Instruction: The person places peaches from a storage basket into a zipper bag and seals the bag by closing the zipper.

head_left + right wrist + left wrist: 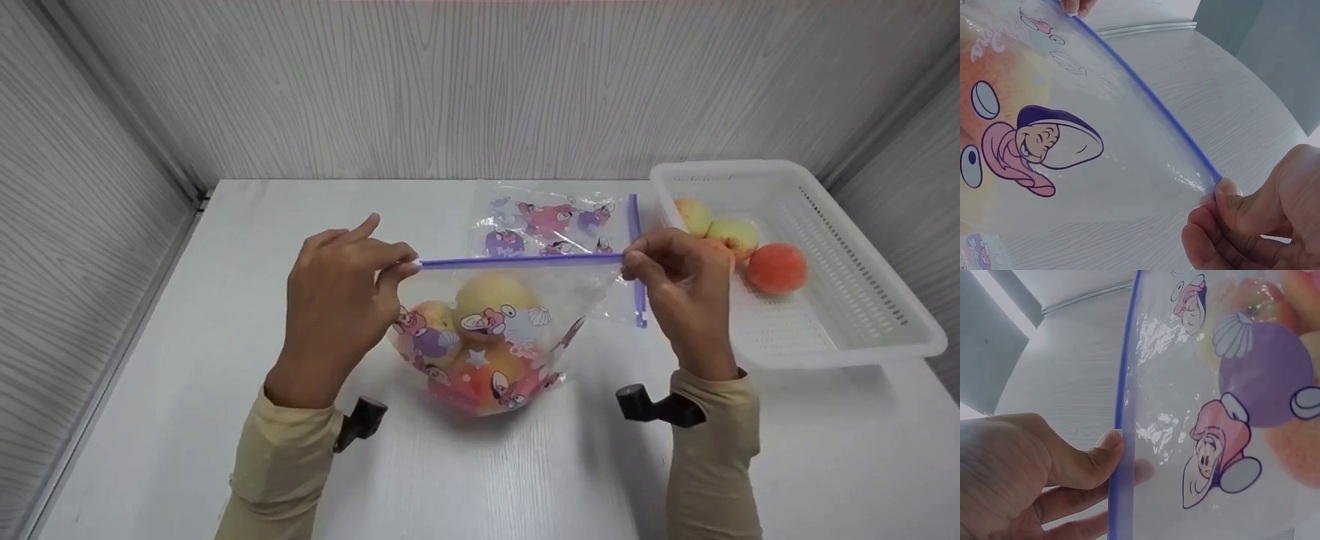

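Note:
A clear zip bag [570, 289] printed with cartoon shells holds several peach-like fruits [495, 300] and hangs by its purple zip strip [517, 261], which is stretched straight. My left hand [341, 292] pinches the left end of the strip between thumb and forefinger, at a small white piece that looks like the slider. At the strip's right end, my right hand [686, 292] pinches the corner with thumb and curled fingers. The right wrist view shows the right thumb [1230, 199] pressed on that corner. In the left wrist view the left thumb [1103, 455] lies against the strip.
Behind the held bag, a second printed zip bag [551, 217] lies flat on the white table [247, 232]. To the right stands a white plastic basket [862, 330] with several fruits [778, 268] at its left side. Panelled walls [420, 90] enclose the table.

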The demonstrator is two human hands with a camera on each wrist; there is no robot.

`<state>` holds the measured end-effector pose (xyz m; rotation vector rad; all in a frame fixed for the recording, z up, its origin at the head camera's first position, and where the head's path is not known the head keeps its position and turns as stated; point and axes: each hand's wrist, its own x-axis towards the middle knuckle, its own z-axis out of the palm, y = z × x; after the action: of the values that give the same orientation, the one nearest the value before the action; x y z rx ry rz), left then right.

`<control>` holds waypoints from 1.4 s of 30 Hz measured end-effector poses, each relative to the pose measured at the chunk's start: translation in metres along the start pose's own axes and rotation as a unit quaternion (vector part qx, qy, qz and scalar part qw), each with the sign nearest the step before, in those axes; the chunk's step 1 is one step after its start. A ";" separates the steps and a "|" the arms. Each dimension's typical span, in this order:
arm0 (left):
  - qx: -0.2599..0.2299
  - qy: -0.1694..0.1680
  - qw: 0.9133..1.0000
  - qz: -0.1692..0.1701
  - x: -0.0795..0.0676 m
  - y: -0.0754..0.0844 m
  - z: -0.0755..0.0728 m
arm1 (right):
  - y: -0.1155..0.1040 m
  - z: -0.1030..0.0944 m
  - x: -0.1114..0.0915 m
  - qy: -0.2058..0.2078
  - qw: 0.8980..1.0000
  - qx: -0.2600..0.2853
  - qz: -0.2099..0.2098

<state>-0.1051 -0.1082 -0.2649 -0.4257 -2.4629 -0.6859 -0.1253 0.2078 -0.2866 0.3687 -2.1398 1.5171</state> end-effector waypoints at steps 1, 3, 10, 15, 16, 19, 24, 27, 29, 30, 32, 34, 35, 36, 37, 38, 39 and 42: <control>-0.002 -0.001 1.000 -0.002 0.000 -0.002 -0.001 | 0.000 0.000 0.000 0.001 1.000 -0.001 0.001; -0.007 -0.004 1.000 -0.009 -0.002 -0.005 -0.003 | 0.000 -0.001 0.000 0.001 1.000 -0.004 0.002; -0.018 0.009 0.999 -0.031 -0.010 -0.019 -0.011 | -0.011 0.002 0.001 0.004 1.000 -0.001 -0.007; -0.014 0.014 0.999 -0.049 -0.016 -0.027 -0.018 | -0.017 0.003 0.000 0.014 1.000 0.014 -0.007; -0.014 0.016 0.998 -0.053 -0.017 -0.028 -0.019 | -0.015 0.003 0.000 0.016 1.000 0.011 -0.008; -0.028 0.028 0.997 -0.061 -0.022 -0.032 -0.020 | -0.006 0.003 0.000 0.015 1.000 0.007 -0.009; -0.102 0.029 0.990 -0.090 -0.028 -0.040 -0.014 | 0.003 -0.001 0.000 -0.027 0.999 0.028 -0.014; -0.212 -0.004 0.968 -0.131 -0.033 -0.046 -0.006 | 0.005 -0.004 0.000 -0.071 0.994 0.078 -0.011; -0.297 -0.040 0.939 -0.166 -0.036 -0.049 0.002 | 0.005 -0.005 0.000 -0.101 0.987 0.124 0.001; -0.340 -0.057 0.921 -0.182 -0.038 -0.051 0.007 | 0.005 -0.005 0.000 -0.112 0.983 0.148 0.009; -0.412 -0.081 0.882 -0.212 -0.039 -0.054 0.021 | 0.005 -0.005 0.000 -0.129 0.973 0.188 0.027; -0.461 -0.099 0.850 -0.235 -0.042 -0.054 0.036 | 0.006 -0.005 -0.001 -0.141 0.967 0.207 0.040; -0.483 -0.101 0.836 -0.242 -0.043 -0.054 0.044 | 0.008 -0.006 -0.001 -0.146 0.964 0.216 0.048; -0.505 -0.097 0.821 -0.247 -0.044 -0.054 0.051 | 0.010 -0.007 -0.002 -0.151 0.964 0.214 0.055; -0.524 -0.087 0.809 -0.252 -0.045 -0.053 0.057 | 0.013 -0.008 -0.002 -0.162 0.963 0.204 0.064; -0.538 -0.076 0.799 -0.256 -0.046 -0.052 0.063 | 0.016 -0.009 -0.002 -0.178 0.962 0.192 0.074; -0.549 -0.060 0.793 -0.256 -0.047 -0.051 0.068 | 0.021 -0.009 -0.003 -0.201 0.960 0.177 0.083; -0.559 -0.006 0.792 -0.243 -0.050 -0.046 0.076 | 0.038 -0.003 -0.004 -0.301 0.941 0.108 0.108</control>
<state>-0.1168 -0.1118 -0.3663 -0.1711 -1.8852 -2.3576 -0.1398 0.2239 -0.3181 0.7824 -2.5360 1.9672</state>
